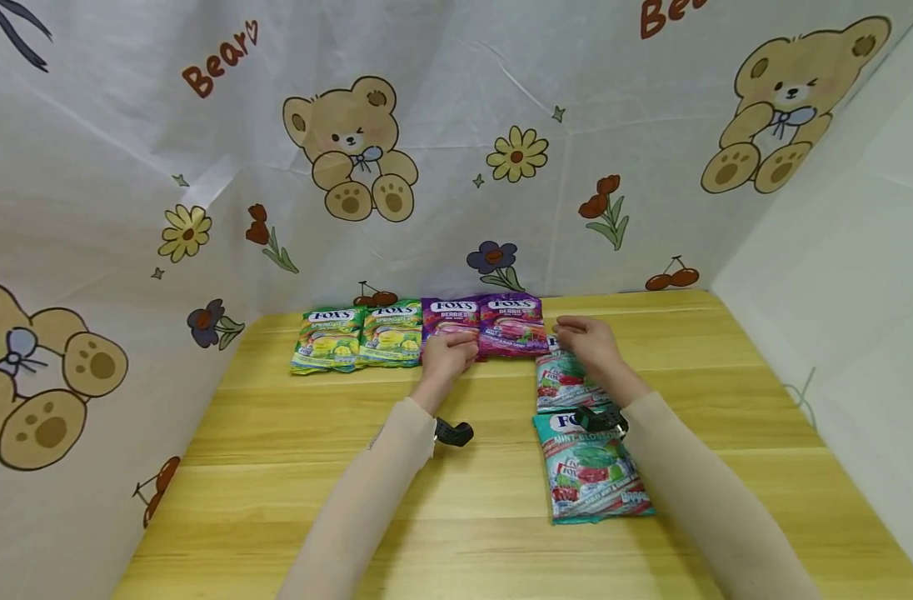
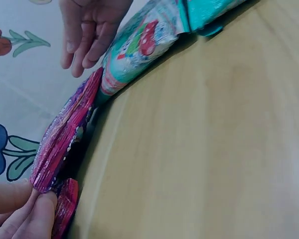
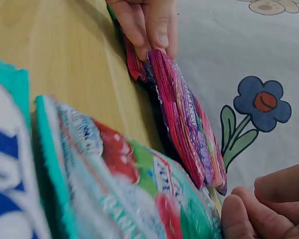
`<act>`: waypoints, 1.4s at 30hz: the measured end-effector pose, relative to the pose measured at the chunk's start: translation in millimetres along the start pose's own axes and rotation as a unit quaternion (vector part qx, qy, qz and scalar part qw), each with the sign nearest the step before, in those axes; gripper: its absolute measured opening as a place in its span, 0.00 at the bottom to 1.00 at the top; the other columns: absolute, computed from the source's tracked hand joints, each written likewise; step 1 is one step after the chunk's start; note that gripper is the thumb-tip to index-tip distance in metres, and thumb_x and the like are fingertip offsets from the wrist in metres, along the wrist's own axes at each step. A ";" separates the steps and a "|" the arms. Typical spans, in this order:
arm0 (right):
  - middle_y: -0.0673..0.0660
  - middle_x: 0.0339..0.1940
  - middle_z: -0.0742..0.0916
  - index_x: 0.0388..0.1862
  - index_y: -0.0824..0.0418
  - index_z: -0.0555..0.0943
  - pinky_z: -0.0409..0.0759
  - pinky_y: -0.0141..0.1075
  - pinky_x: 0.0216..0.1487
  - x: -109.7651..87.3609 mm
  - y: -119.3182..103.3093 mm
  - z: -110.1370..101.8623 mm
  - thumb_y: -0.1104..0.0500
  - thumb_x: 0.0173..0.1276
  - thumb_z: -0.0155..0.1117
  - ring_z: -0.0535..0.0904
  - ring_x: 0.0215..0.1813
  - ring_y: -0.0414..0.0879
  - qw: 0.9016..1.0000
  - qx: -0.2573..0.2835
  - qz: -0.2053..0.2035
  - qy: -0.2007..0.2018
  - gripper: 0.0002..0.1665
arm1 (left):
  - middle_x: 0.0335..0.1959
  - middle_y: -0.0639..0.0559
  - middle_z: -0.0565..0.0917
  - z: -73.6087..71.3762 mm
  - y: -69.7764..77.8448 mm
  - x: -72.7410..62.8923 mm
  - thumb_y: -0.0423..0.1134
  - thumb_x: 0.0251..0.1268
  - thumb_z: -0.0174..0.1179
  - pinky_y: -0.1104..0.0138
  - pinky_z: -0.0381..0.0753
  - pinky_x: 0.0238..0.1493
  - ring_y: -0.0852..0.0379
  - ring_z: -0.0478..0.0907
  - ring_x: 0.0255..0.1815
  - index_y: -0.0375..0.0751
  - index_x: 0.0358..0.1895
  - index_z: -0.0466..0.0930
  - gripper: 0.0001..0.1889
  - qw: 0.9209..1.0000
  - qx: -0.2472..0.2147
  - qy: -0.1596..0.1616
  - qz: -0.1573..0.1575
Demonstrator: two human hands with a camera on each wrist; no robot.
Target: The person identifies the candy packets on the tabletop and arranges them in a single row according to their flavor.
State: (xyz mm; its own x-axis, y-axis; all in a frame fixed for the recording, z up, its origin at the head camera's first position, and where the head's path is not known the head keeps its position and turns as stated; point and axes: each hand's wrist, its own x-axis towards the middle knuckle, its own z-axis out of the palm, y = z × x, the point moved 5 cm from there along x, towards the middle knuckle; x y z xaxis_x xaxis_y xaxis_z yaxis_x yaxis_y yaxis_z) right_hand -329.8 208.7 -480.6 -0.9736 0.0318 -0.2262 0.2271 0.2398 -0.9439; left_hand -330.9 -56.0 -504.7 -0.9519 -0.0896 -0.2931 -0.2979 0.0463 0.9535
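Two purple FOX'S Berries candy bags lie side by side at the back of the table. My left hand reaches over the left purple bag. Between thumb and fingers it pinches the near-left corner of the right purple bag, as both wrist views show. My right hand hovers by that bag's right end, fingers loosely bent and holding nothing. Beneath the right hand and wrist lies a teal FOX'S bag, partly covered. Closer to me is a second teal bag, marked Mint Blossom.
Two green-yellow FOX'S Spring Tea bags, one at the left end and one beside the purple pair, continue the back row. A printed bear cloth hangs behind the wooden table. A white wall stands at right.
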 end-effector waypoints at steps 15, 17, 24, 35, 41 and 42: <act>0.66 0.68 0.82 0.75 0.64 0.72 0.85 0.29 0.51 -33.5 14.4 -31.4 0.51 0.80 0.61 0.84 0.50 0.42 0.999 -0.030 -0.012 -0.005 0.32 | 0.54 0.39 0.88 -0.4 -29.9 -27.5 0.31 0.68 0.68 0.61 0.89 0.54 0.55 0.88 0.46 0.33 0.59 0.85 0.17 0.994 -0.060 -0.061 -0.062; 0.64 0.65 0.83 0.75 0.65 0.72 0.85 0.29 0.50 -37.7 17.6 -37.9 0.50 0.80 0.61 0.83 0.47 0.39 1.000 -0.024 -0.012 -0.002 0.32 | 0.53 0.40 0.88 3.2 -32.1 -30.9 0.32 0.69 0.68 0.61 0.88 0.55 0.55 0.87 0.45 0.33 0.59 0.84 0.17 0.993 -0.061 -0.073 -0.065; 0.56 0.60 0.85 0.75 0.69 0.69 0.84 0.25 0.52 -50.0 27.6 -55.3 0.53 0.82 0.57 0.82 0.50 0.38 1.000 -0.004 -0.018 -0.003 0.31 | 0.55 0.39 0.87 14.2 -37.5 -45.8 0.34 0.71 0.66 0.57 0.87 0.57 0.50 0.88 0.51 0.33 0.61 0.84 0.18 0.990 -0.057 -0.108 -0.073; 0.74 0.70 0.75 0.79 0.74 0.59 0.86 0.29 0.52 -54.1 38.2 -75.8 0.53 0.83 0.55 0.84 0.48 0.35 0.998 -0.037 -0.001 -0.044 0.37 | 0.52 0.40 0.89 39.9 -39.2 -54.9 0.33 0.71 0.65 0.59 0.89 0.55 0.51 0.88 0.49 0.30 0.61 0.82 0.18 0.988 -0.051 -0.133 -0.064; 0.77 0.75 0.70 0.82 0.73 0.52 0.86 0.32 0.55 -50.6 46.4 -74.2 0.48 0.84 0.50 0.84 0.56 0.42 0.992 -0.054 0.045 -0.104 0.42 | 0.53 0.41 0.89 55.6 -34.9 -50.7 0.35 0.72 0.65 0.60 0.88 0.55 0.51 0.88 0.50 0.30 0.64 0.81 0.20 0.985 -0.045 -0.154 -0.064; 0.76 0.75 0.70 0.82 0.72 0.51 0.87 0.33 0.56 -49.7 47.1 -73.2 0.47 0.84 0.49 0.84 0.57 0.44 0.991 -0.055 0.053 -0.112 0.42 | 0.52 0.41 0.89 58.2 -34.1 -49.9 0.35 0.72 0.65 0.60 0.89 0.55 0.51 0.88 0.50 0.30 0.63 0.81 0.20 0.985 -0.043 -0.155 -0.063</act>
State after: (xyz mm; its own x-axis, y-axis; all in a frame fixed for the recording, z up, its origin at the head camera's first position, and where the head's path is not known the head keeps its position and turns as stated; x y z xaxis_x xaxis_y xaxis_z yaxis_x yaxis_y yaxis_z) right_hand -272.5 289.4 -496.2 -0.9115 -0.1506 -0.3827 0.3124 0.3515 -0.8825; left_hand -277.3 4.8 -526.7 -0.8878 0.2202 -0.4041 -0.4205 -0.0314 0.9067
